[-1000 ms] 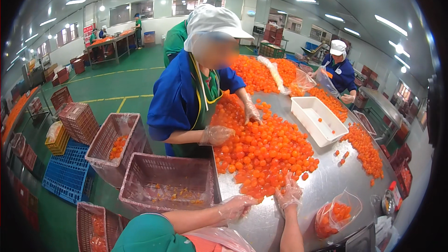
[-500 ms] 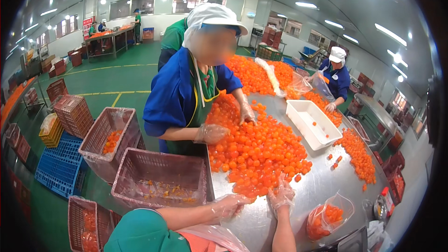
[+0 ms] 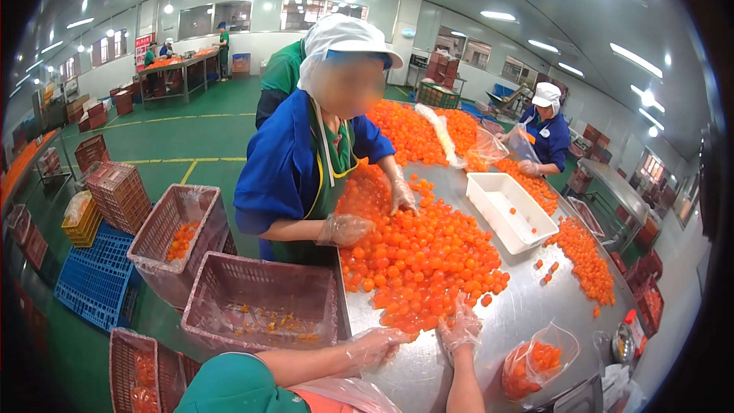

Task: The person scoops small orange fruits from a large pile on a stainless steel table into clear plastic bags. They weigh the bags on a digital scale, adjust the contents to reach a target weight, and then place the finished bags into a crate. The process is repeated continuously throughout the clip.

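Observation:
A heap of glossy orange balls (image 3: pixel 424 260), which look like egg yolks, lies on a steel table (image 3: pixel 428 371). At its near edge, my left hand (image 3: pixel 377 346) in a clear plastic glove touches the balls with its fingers stretched forward; some fingertips are hard to make out. My right hand (image 3: pixel 461 328), gloved likewise, rests against the same edge a little to the right, its fingers extended and apart. Neither hand visibly grips a ball. Across the heap, a co-worker in blue (image 3: pixel 306 160) has two gloved hands in the balls.
A white tray (image 3: pixel 489 203) holding a few balls stands on the table. Right of my right hand is a clear bag (image 3: pixel 535 363) of orange pieces. Lined crates (image 3: pixel 260 298) stand by the table's left edge. Another worker (image 3: pixel 547 134) handles a bag at the far right.
My hands stay at the heap's near edge, with only slight shifts of the fingers. The far-right worker's head and hand have moved a little. The view itself has shifted slightly.

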The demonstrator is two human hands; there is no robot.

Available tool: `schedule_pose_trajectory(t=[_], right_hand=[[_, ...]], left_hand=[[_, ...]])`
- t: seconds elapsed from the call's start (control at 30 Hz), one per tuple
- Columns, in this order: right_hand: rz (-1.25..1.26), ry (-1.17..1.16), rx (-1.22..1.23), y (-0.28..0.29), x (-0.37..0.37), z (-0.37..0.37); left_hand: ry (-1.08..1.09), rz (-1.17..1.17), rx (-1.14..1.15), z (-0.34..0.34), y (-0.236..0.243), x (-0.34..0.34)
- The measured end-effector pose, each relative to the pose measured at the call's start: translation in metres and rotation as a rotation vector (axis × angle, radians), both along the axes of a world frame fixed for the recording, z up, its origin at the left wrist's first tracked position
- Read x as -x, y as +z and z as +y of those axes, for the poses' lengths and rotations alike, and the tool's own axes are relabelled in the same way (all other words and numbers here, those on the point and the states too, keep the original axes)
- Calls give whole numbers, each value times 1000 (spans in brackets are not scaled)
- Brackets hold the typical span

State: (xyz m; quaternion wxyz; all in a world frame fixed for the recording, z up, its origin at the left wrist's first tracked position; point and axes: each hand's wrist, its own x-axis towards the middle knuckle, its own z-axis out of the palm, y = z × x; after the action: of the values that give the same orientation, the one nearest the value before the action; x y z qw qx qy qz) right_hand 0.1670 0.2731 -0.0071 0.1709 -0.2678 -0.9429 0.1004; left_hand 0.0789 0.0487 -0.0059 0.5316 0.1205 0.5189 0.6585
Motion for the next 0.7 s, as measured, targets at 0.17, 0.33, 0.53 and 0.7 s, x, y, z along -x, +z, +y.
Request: schedule_pose_trajectory(t=[0.17, 0.33, 0.53, 0.7], right_hand=[[20, 26, -39, -5, 2, 0], [22, 36, -95, -14, 1, 7], [-1, 16, -92, -13, 4, 6], [152, 109, -134, -28, 2, 25]], left_hand=[[45, -56, -56, -1, -1, -2], [21, -55, -37, 0, 1, 2], [36, -39, -87, 3, -10, 3], [27, 47, -8, 5, 4, 2]])
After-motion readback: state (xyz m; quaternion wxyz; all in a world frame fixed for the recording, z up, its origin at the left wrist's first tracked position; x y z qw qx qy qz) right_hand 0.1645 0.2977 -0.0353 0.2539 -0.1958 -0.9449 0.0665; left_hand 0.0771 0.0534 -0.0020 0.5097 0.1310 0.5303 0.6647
